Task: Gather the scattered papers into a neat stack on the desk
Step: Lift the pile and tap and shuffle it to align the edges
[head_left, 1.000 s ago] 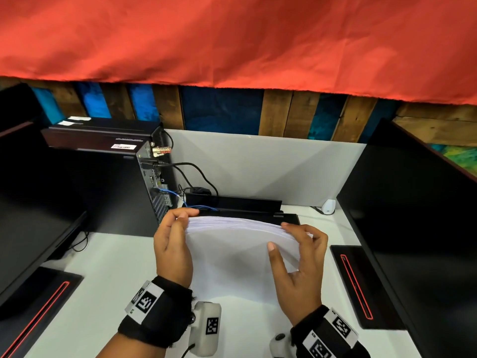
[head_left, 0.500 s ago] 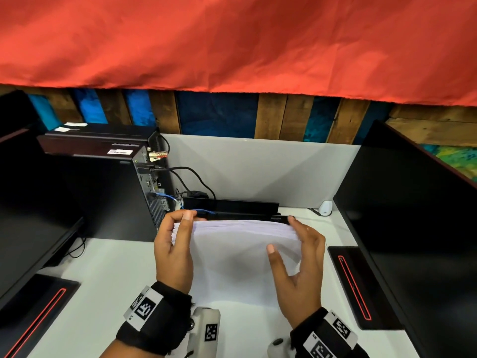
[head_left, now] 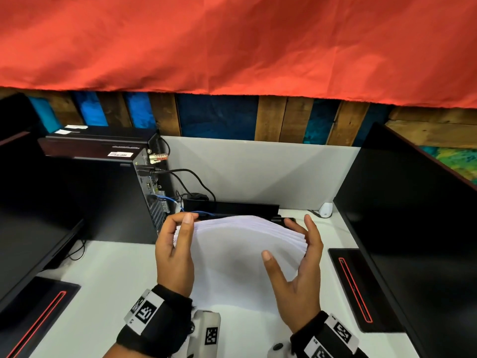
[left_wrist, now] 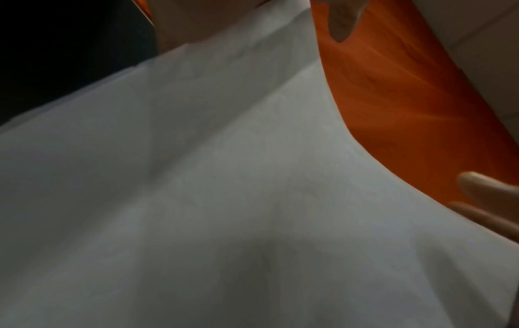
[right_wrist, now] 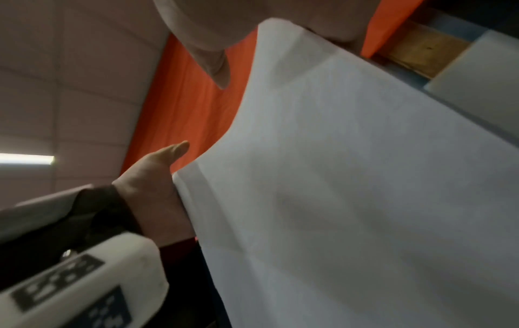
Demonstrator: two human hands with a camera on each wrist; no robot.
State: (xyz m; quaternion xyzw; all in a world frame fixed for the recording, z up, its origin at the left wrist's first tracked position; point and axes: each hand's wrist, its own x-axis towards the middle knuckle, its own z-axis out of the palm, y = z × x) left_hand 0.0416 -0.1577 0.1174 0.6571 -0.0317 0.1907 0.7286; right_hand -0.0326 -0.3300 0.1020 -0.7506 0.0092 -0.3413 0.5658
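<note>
A stack of white papers [head_left: 237, 254] stands on its lower edge on the white desk [head_left: 111, 280], its top edge bowed upward and its sheets fanned at the right. My left hand [head_left: 178, 244] grips the stack's left edge near the top, fingers curled round it. My right hand [head_left: 302, 259] lies against the right edge with fingers straight and spread, the thumb resting on the front sheet. In the left wrist view the papers [left_wrist: 252, 199] fill the picture. In the right wrist view the papers [right_wrist: 365, 177] have my left hand [right_wrist: 151, 188] at their far edge.
A black computer tower [head_left: 103, 189] with cables stands at the back left, and a low black box [head_left: 232, 206] lies just behind the papers. Dark monitors [head_left: 31, 215] [head_left: 413, 228] flank the desk, their bases [head_left: 358, 288] on it. A white divider [head_left: 258, 171] closes the back.
The stack's top edge has bowed upward and the sheets have fanned at the right. My right hand's fingers have left the top corner and straightened. The left hand stays on its edge.
</note>
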